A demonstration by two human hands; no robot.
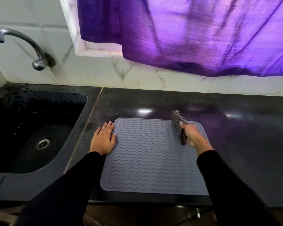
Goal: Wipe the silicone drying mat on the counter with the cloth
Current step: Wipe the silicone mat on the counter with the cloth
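Head view: a grey silicone drying mat (147,154) with wavy ridges lies flat on the dark worktop (235,128), beside a black sink (31,128). The left hand (103,139) rests flat, fingers straight, at the mat's left edge. The right hand (193,134) clenches a checked cloth (179,126) near the far right corner. Thin, floppy silicone likely slides; pinning an edge steadies it.
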